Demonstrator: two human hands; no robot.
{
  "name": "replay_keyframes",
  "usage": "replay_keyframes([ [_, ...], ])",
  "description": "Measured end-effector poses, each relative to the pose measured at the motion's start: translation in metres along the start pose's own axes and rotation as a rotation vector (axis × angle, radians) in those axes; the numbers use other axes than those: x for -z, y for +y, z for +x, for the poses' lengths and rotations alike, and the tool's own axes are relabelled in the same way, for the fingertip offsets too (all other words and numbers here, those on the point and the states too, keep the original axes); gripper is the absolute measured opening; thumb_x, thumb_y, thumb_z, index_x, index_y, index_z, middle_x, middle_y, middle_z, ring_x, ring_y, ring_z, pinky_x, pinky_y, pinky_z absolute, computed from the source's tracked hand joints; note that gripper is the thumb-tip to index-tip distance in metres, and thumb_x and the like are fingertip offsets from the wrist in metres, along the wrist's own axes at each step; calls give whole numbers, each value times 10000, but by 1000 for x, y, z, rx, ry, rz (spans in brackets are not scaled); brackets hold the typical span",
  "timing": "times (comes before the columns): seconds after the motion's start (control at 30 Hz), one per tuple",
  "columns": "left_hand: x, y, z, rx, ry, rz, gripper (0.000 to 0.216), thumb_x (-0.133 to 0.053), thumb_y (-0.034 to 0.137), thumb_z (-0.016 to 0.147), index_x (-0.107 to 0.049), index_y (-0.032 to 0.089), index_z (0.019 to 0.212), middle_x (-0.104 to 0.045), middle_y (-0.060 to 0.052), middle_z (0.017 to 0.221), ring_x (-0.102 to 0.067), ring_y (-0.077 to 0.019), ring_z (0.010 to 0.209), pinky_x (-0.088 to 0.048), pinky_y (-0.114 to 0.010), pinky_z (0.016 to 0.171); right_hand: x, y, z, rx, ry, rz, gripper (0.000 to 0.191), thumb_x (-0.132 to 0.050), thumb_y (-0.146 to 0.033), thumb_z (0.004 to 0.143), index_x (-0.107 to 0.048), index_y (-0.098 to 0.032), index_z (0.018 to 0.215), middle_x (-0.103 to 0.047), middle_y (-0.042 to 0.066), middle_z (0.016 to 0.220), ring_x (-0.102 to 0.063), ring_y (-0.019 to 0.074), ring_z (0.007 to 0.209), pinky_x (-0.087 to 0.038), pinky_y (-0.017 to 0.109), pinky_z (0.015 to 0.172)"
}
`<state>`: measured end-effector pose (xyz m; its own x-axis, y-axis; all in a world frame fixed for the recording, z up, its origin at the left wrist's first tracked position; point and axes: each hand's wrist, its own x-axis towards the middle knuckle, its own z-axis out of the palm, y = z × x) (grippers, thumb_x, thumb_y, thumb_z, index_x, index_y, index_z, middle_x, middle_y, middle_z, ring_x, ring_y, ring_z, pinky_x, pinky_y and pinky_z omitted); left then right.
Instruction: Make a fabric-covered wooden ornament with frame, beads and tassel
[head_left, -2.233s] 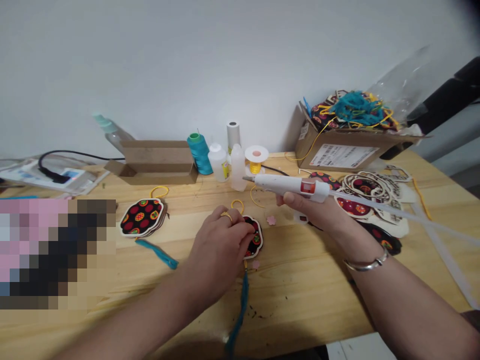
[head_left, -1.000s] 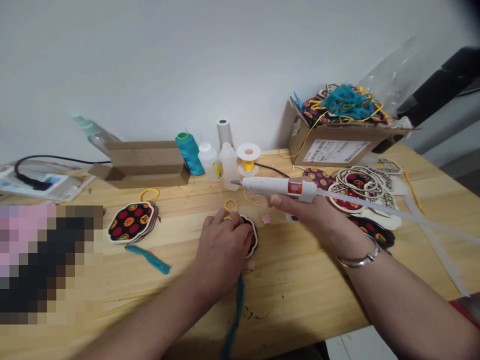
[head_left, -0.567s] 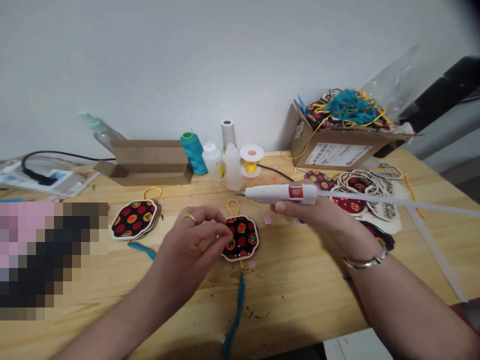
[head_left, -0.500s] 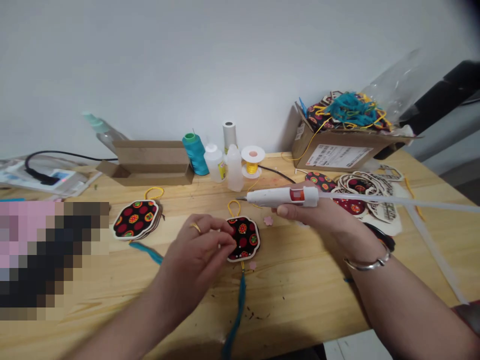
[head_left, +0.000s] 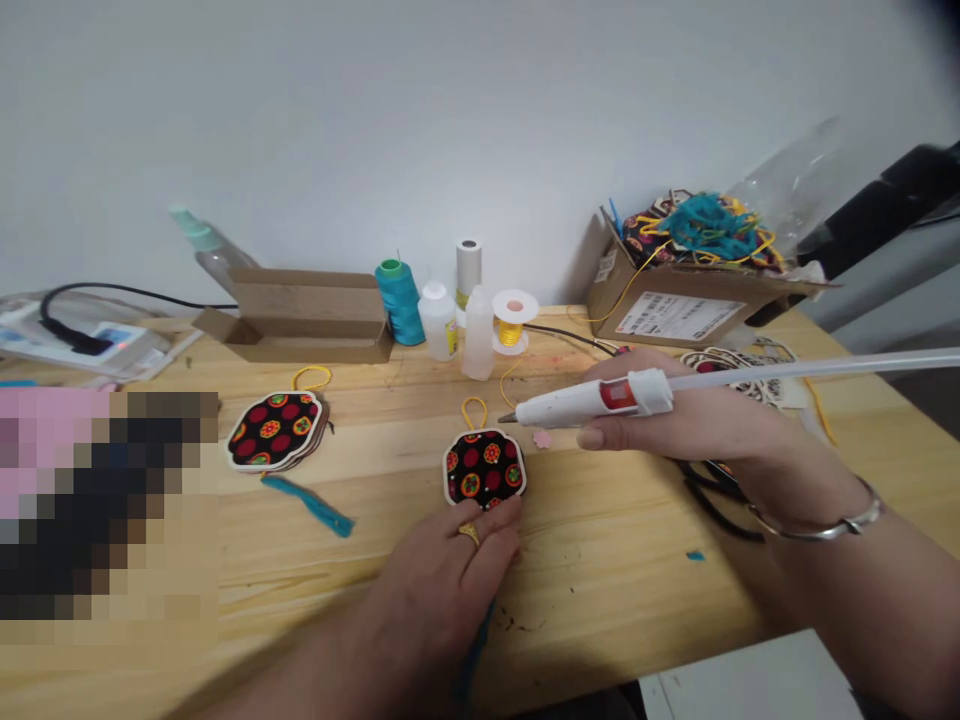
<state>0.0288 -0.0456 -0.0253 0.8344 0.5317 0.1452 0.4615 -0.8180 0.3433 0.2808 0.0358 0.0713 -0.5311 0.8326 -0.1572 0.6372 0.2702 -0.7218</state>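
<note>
A black fabric pendant (head_left: 484, 465) with red and orange flower motifs and a pale scalloped rim lies on the table. My left hand (head_left: 465, 560) holds its lower edge, fingers close together with the tips partly hidden; the teal tassel (head_left: 480, 640) runs out below. In my right hand (head_left: 652, 420) is a white hot glue gun (head_left: 592, 405), a long translucent glue stick (head_left: 810, 370) sticking out of its back. The nozzle points left, just above the pendant's top edge, near its yellow loop (head_left: 474, 410). A small pink flower (head_left: 541, 439) lies right of the pendant.
A stack of similar pendants (head_left: 274, 430) lies at left. Along the wall stand a cardboard tray (head_left: 307, 345), teal thread cone (head_left: 401, 305), plastic bottles (head_left: 478, 340) and a yellow cord spool (head_left: 512, 335). A full cardboard box (head_left: 675, 305) stands at right, with pendant parts before it.
My left hand has moved down and right from the pendant's left side to its lower edge, covering the lower pink flower. The glue gun has shifted slightly right, its nozzle lower.
</note>
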Motion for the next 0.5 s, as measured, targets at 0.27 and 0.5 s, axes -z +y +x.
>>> replay_keyframes([
  [0.27,-7,3,8,36,104,113,356,-501,202,730,-569,158,1077,-629,-110,1231,-588,-258,1024,-432,-414,910,-5,0,-11,-126,-119,-176,419,-584,-569,747,-495,-186,604,-457,-44,546,-408,93,494,-279,223,427],
  [0.5,8,4,17,83,-65,68,453,-543,241,712,-553,133,1152,-599,-115,1269,-560,-272,1030,-411,-442,915,-7,-4,-10,-136,-189,-232,387,-573,-538,761,-534,-175,632,-497,-32,560,-437,98,500,-294,220,434],
])
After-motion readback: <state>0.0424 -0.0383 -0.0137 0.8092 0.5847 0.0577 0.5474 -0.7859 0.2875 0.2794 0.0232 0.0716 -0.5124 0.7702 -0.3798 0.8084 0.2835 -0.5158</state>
